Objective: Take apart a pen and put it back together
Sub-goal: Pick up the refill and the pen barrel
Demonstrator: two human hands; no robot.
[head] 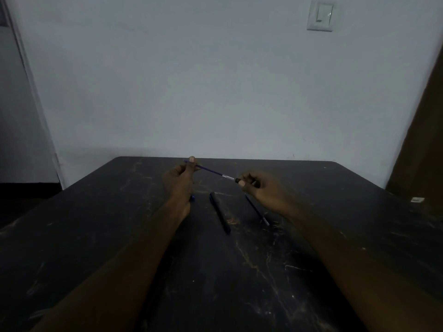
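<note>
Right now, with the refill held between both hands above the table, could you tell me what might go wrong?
1. The thin refill is pinched only at its ends by the left hand and right hand; it may flex or slip.
2. The dark pen and the blue pen lie on the dark table directly beneath the hands, poorly lit, so a dropped piece could be hard to find.
3. The blue piece is half hidden by the left forearm, which could knock it.

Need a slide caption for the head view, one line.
Left hand and right hand hold a thin blue refill over a dark table; two pens lie below.
</note>
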